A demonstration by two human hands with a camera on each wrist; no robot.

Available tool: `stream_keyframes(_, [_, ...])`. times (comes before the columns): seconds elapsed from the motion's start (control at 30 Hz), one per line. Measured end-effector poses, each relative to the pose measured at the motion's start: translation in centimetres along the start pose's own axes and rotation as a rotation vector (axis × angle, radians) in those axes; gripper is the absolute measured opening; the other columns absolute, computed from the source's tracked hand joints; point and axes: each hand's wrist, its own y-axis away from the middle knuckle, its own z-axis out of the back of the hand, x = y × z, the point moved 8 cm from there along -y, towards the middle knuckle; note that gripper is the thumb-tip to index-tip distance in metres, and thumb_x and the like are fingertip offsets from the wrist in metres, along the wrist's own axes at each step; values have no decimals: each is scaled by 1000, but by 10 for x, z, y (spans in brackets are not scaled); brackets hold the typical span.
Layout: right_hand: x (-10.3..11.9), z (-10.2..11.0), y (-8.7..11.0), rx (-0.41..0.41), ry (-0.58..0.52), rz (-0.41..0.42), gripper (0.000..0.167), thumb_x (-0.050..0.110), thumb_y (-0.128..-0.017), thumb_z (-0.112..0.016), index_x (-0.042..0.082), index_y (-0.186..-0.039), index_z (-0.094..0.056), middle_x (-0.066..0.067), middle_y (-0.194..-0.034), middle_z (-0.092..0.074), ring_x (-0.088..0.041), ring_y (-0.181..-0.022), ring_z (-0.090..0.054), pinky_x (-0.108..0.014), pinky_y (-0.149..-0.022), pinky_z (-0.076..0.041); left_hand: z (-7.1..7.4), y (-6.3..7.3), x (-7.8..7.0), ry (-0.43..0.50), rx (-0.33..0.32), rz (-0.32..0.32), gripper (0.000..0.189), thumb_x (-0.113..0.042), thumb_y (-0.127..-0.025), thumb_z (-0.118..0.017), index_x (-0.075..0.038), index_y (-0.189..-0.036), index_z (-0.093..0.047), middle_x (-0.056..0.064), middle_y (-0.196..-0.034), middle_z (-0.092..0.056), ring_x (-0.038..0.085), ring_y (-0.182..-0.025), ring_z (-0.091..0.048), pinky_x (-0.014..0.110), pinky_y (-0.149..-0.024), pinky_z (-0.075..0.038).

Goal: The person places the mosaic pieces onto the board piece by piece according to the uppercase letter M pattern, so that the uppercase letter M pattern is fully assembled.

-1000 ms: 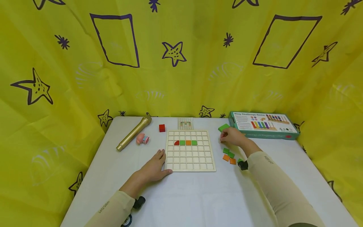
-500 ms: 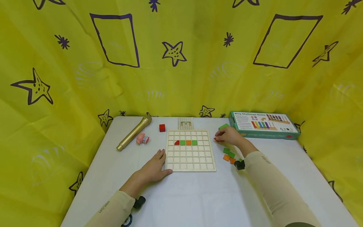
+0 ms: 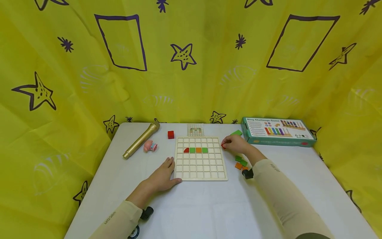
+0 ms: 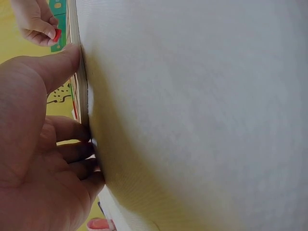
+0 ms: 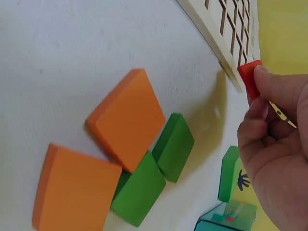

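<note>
Small red block (image 5: pixel 248 78), pinched in right hand (image 3: pixel 237 144), sits just left of it, by right edge of pale wooden grid board (image 3: pixel 199 162); left hand (image 3: pixel 161 175), fingers extended, touches board's left edge.

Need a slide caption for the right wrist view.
A right hand pinches a red piece near the wooden grid board; orange tiles and green tiles lie on the white tabletop.
</note>
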Motion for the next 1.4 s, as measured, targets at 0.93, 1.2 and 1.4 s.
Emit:
stream_keyframes(0.93, [22, -34, -18, 64, -160, -68, 9, 14, -97, -68, 6, -98, -72, -4, -90, -67, -19, -82, -56, -27, -71, -48, 3, 4, -3, 20, 3, 6, 87, -43, -94, -69, 13, -150, -33, 25, -161, -25, 39, -150, -20, 47, -118, -26])
stream_keyframes(1.2, [24, -38, -20, 71, -151, -61, 9, 13, -98, -67, 5, -98, -72, -5, -88, -67, -17, -76, -57, -26, -67, -49, 5, 4, -5, 19, 4, 3, 86, -43, -95, -69, 13, -150, -33, 25, -161, -25, 39, -150, -19, 47, -119, -26])
stream_keyframes(1.4, [28, -40, -21, 90, -148, -65, 9, 12, -98, -66, 5, -97, -71, -6, -87, -66, -17, -75, -56, -26, -67, -48, 6, 4, -5, 17, 5, 6, 87, -43, -95, -69, 13, -150, -33, 25, -161, -25, 39, -150, -19, 47, -119, -26])
